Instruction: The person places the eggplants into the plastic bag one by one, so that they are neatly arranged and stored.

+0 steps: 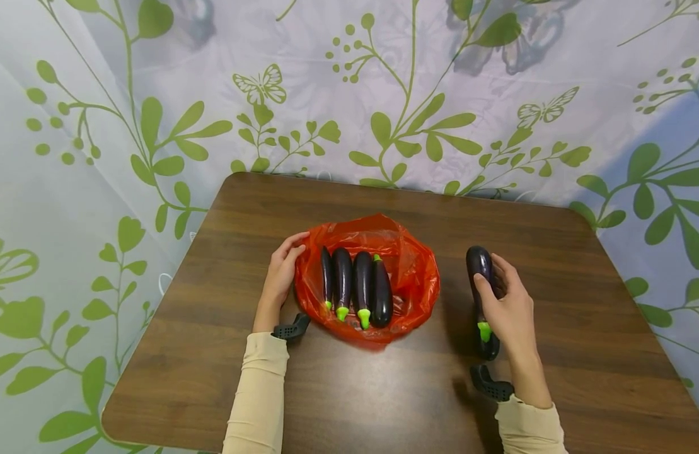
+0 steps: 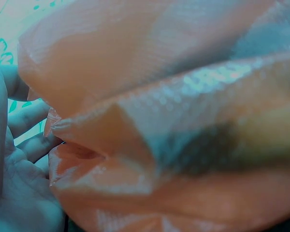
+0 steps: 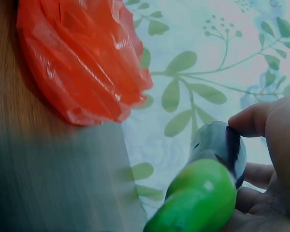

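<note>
An opened red plastic bag (image 1: 423, 277) lies on the table with several dark eggplants (image 1: 363, 284) side by side in it, most with green stem ends toward the near side. My left hand (image 1: 283, 268) holds the bag's left rim; in the left wrist view the crinkled film (image 2: 101, 179) fills most of the picture beside the fingers (image 2: 31, 118). To the right of the bag, my right hand (image 1: 510, 306) grips another eggplant (image 1: 477, 260) between thumb and fingers. Its green cap (image 3: 203, 188) points toward the right wrist camera. Another dark rounded end (image 1: 489, 349) shows beyond the cap.
The brown wood-grain table (image 1: 213, 340) reaches back to a pale wall covering (image 1: 304, 101) with green leaves and butterflies. Black wrist straps or mounts (image 1: 292, 328) sit on both wrists, below cream sleeves (image 1: 261, 391).
</note>
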Demonstrator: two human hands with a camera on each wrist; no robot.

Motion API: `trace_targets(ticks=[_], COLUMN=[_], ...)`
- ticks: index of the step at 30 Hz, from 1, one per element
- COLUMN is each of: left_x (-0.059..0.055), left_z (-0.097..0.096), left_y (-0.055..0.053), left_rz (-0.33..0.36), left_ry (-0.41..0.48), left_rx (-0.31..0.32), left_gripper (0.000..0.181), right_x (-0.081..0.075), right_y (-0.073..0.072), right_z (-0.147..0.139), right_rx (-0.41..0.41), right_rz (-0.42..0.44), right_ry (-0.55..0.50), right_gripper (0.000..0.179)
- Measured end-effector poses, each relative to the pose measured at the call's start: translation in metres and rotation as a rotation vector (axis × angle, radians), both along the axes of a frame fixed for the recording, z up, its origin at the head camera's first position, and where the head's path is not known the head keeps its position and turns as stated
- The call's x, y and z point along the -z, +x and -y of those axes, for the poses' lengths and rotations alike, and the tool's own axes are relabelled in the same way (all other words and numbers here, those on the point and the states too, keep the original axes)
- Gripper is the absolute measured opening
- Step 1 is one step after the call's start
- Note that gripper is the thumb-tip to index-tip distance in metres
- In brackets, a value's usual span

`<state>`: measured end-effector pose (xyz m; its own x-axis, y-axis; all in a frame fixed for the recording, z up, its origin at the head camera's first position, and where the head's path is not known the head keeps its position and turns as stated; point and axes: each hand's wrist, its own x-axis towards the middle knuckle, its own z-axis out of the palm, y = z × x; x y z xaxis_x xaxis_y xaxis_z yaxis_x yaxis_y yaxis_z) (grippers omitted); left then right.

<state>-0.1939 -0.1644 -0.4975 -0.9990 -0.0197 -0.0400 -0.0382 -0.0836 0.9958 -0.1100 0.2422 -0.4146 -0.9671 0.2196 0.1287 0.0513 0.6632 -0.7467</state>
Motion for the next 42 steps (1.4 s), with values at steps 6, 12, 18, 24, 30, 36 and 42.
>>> trace_targets(ticks=[6,12,18,24,30,36,42], left_x=[0.0,0.0,-0.001,0.001,0.001,0.0,0.0], left_z=[0.0,0.001,0.0,0.0,0.0,0.0,0.0], left_y=[-0.001,0.0,0.0,-0.002,-0.002,-0.001,-0.001], left_rz=[-0.002,-0.001,0.004,0.009,-0.002,-0.003,-0.007], left_ry=[0.001,0.005,0.004,0.008,0.004,0.001,-0.006], left_rx=[-0.003,-0.004,-0.001,0.0,-0.004,-0.007,-0.009], left_gripper=[0.038,0.038,0.039,0.038,0.038,0.037,0.038], right_x=[-0.002,-0.004,-0.006,-0.01,-0.015,-0.015,-0.012], right_y=[-0.001,-0.004,-0.008,-0.013,-0.016,-0.019,-0.022], right_z=[0.009,0.017,0.025,0.032,0.039,0.046,0.053], right_rx=[-0.044,-0.088,-0.138,-0.186,-0.222,-0.233,-0.244], right_rz=[0.017,0.02,0.015,-0.002,-0.023,-0.04,-0.057], right_ry=[-0.029,-0.046,-0.056,-0.051,-0.049,-0.058,-0.046], right_gripper=[0.061,0.061,0.062,0.062,0.062,0.061,0.059])
